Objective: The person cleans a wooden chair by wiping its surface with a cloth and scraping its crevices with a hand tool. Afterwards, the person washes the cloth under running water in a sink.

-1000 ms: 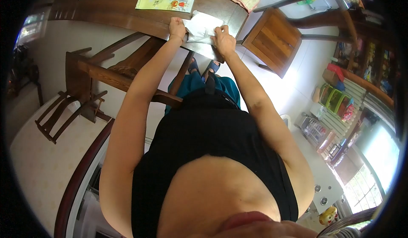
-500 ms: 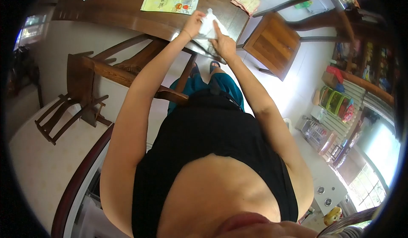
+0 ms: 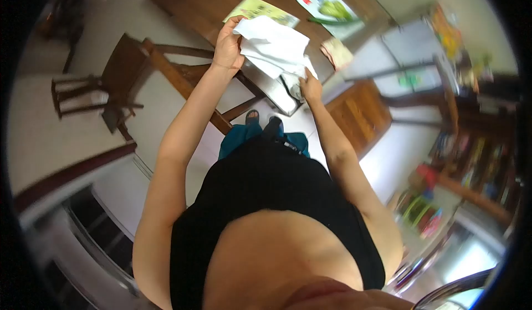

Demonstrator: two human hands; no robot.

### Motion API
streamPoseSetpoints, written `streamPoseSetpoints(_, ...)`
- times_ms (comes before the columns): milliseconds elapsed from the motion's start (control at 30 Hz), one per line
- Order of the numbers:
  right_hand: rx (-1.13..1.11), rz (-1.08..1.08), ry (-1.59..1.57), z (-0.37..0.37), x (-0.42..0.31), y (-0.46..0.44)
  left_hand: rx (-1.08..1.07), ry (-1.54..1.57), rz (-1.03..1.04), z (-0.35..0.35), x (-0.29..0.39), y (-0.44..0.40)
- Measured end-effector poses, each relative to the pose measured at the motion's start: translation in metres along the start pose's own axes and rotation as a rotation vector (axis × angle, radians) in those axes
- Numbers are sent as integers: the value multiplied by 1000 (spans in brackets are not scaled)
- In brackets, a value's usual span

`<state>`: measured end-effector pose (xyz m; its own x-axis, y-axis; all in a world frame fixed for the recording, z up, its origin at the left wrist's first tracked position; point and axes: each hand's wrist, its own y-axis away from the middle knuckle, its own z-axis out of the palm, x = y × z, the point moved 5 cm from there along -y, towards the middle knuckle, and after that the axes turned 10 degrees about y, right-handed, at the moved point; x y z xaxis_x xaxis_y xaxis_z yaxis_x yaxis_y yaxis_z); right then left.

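Observation:
A white sheet, soft and creased like cloth or paper, is spread in the air above the corner of the dark wooden table. Its left edge is pinched by my left hand. At its lower right, my right hand grips the sheet's bunched end, with a crumpled whitish part hanging beside the fingers. Behind the sheet lies a yellow-green printed packet, partly covered by it.
A white leaflet with a green vegetable picture lies on the table. Near the right edge is a folded pinkish cloth. One wooden chair stands right of the table, another at the left.
The white sheet has gone from folded and low on the table corner to opened out and raised. My hands have moved apart. The view has turned, bringing the leaflet into sight.

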<state>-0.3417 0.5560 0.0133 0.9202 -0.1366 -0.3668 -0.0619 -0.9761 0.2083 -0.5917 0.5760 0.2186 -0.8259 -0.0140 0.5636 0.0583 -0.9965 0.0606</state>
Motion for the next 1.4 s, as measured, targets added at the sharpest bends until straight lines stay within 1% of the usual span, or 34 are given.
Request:
streamPoseSetpoints(33,-11,30,-74,4,0,-8,16,84,38,-5,16,10)
streamPoseSetpoints(100,128,5,-209,11,8,-33,53,237,119,-12,49,34)
streamPoseSetpoints(133,152,-6,-221,-4,3,-39,113,284,132,-13,67,51)
streamPoseSetpoints(167,194,-97,-284,-28,-12,-37,268,267,200,-11,93,76)
streamPoseSetpoints(200,176,-161,-272,-55,-30,-37,253,326,219,-17,118,93)
streamPoseSetpoints(233,141,-238,-563,-29,-7,-79,234,383,240,-28,141,112)
streamPoseSetpoints(267,21,-252,-711,-55,-49,-65,211,361,309,-46,164,129)
streamPoseSetpoints(300,-108,-235,-848,-105,-101,-31,326,327,325,-65,171,146)
streamPoseSetpoints(333,-204,-247,-878,-140,-157,1,441,299,331,-82,173,157)
streamPoseSetpoints(367,-309,-259,-900,-161,-215,15,563,278,340,-102,179,162)
streamPoseSetpoints(400,-459,-477,-894,-172,-261,36,554,320,348,-114,190,178)
streamPoseSetpoints(433,-605,-698,-883,-181,-305,61,532,332,405,-123,208,199)
streamPoseSetpoints(500,-646,-1111,-617,-183,-400,119,471,341,514,-144,249,233)
streamPoseSetpoints(567,-604,-1295,-481,-161,-476,185,493,331,643,-171,287,270)
streamPoseSetpoints(600,-469,-1491,-422,-155,-472,166,513,301,699,-163,271,253)
streamPoseSetpoints(633,-322,-1695,-321,-132,-525,213,521,310,769,-184,313,289)
streamPoseSetpoints(700,-463,-1625,-327,-92,-580,255,564,248,857,-198,352,323)
streamPoseSetpoints(767,-624,-1665,-355,-50,-629,281,603,135,920,-220,384,353)
streamPoseSetpoints(800,-630,-1772,-445,-28,-650,284,569,118,1007,-231,400,363)
streamPoseSetpoints(900,-975,-1591,-650,12,-696,306,747,-360,1134,-244,443,408)
streamPoseSetpoints(933,-1032,-1448,-599,28,-714,318,797,-482,1139,-256,460,423)
streamPoseSetpoints(1000,-1122,-1160,-486,59,-745,340,938,-527,1131,-291,483,449)
streamPoseSetpoints(1033,-1211,-956,-535,82,-757,352,1008,-550,1123,-306,491,460)
streamPoseSetpoints(1067,-1358,-932,-578,101,-769,362,1024,-526,1104,-319,496,469)
streamPoseSetpoints(1100,-1504,-908,-614,132,-796,388,1059,-449,1063,-343,515,492)
streamPoseSetpoints(1167,-1782,-775,-574,185,-843,418,1124,-296,992,-379,547,522)
streamPoseSetpoints(1200,-1920,-712,-538,202,-865,441,1099,-163,1018,-394,563,542)
streamPoseSetpoints(1233,-1919,-655,-466,215,-883,464,1172,-338,1009,-413,569,565)
streamPoseSetpoints(1267,-1992,-496,-488,228,-898,485,1250,-526,996,-441,569,583)
streamPoseSetpoints(1300,-2059,-336,-506,251,-915,510,1249,-316,1036,-451,583,598)
streamPoseSetpoints(1333,-2133,-298,-468,273,-932,540,1246,-102,1088,-460,597,613)
streamPoseSetpoints(1367,-2206,-260,-424,295,-949,570,1075,505,1152,-457,601,608)
streamPoseSetpoints(1400,-2275,-223,-376,316,-966,599,1072,527,1194,-465,615,625)
